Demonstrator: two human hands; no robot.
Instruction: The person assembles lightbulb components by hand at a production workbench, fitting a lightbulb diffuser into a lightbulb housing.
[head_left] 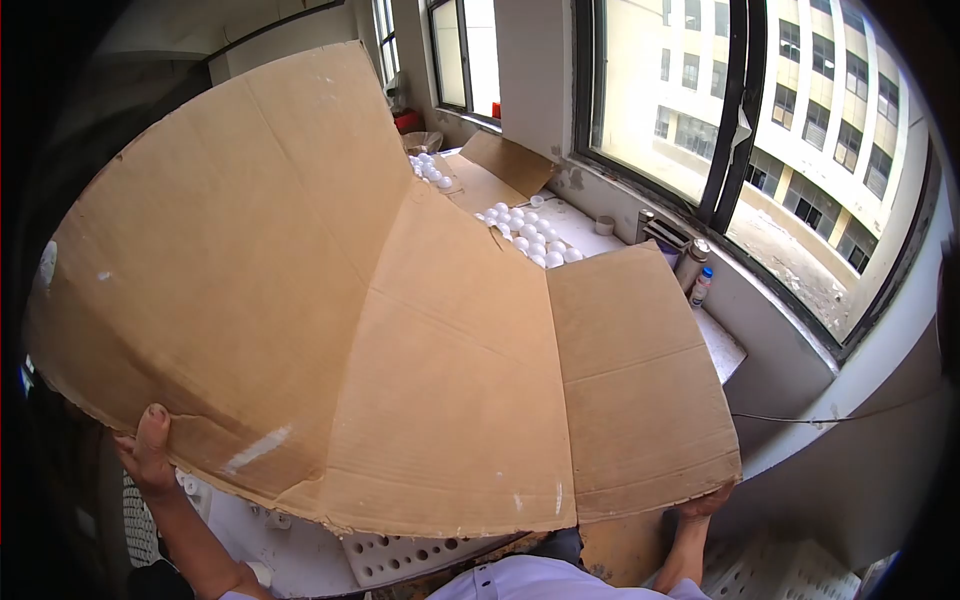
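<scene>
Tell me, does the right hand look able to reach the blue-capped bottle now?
Probably not: the right hand is busy holding the cardboard sheet, whose panel seems to block the straight way to the blue-capped bottle.

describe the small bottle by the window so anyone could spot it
Find the big brown cardboard sheet filling the middle. Past its right edge, below the large window, stands a small bottle. Its bright blue cap sets it apart from the flask beside it.

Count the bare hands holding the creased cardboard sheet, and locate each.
2: the left hand at the lower-left edge of the cardboard sheet; the right hand at its lower-right corner, partly hidden.
</scene>
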